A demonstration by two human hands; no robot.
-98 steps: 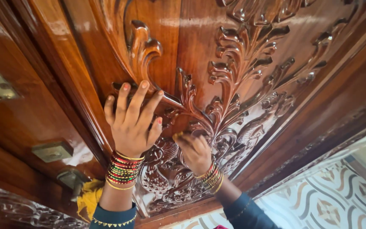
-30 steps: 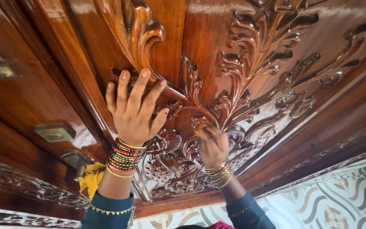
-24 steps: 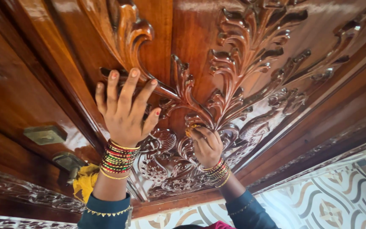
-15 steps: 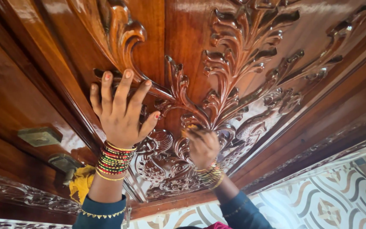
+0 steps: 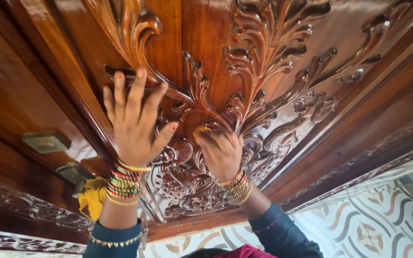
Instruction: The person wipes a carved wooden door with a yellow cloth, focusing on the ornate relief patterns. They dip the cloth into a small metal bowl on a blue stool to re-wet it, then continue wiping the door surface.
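Left hand (image 5: 132, 125) splayed flat on carved door (image 5: 283, 71), frame centre. Right hand (image 5: 220, 152) pinches small yellow cloth (image 5: 202, 129) against scrollwork. Cloth soft, light; keep your fingertip grip. Carving stiff, glossy, slippery.

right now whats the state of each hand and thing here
left hand: fingers spread, palm flat against the carved wooden door
right hand: fingers pinched on a small yellow cloth, pressed to the carving
carved wooden door: glossy, shut
brass latch: flat against the wood
yellow rag: bunched up, hanging by the lower brass fitting
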